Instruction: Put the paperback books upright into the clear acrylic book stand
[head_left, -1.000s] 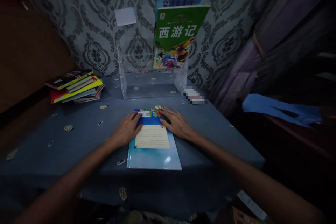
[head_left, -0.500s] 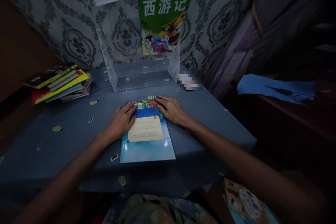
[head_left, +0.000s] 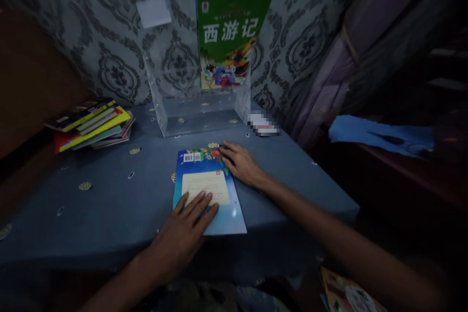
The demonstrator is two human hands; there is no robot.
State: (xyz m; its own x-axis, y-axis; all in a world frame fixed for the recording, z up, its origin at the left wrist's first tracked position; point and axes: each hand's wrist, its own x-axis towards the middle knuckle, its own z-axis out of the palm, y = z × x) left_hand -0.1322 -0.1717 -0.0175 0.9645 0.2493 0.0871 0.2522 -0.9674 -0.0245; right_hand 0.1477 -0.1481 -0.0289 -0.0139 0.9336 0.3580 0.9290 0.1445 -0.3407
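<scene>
A blue book (head_left: 228, 219) lies flat near the front edge of the table, its back cover up, with a cream text panel and barcodes at the top. My left hand (head_left: 190, 222) rests on its lower left part, fingers spread over the panel and the cover. At the book's upper right corner, my right hand (head_left: 239, 162) lies with fingers stretched out, the tips touching the edge. Neither hand grips anything. Beyond the book stands a clear acrylic stand (head_left: 199, 128), with a green book (head_left: 234, 27) upright in its right part.
Several stacked books (head_left: 95, 126) lie at the left of the blue-grey table (head_left: 120, 214). A blurred-out small item (head_left: 262, 123) is right of the stand. A blue cloth (head_left: 380, 135) lies to the right. Below the table's right side is an orange book (head_left: 347, 292).
My left hand has moved from the book's upper left edge down onto its lower part. My right hand stays near the upper right corner. The camera view has tilted up.
</scene>
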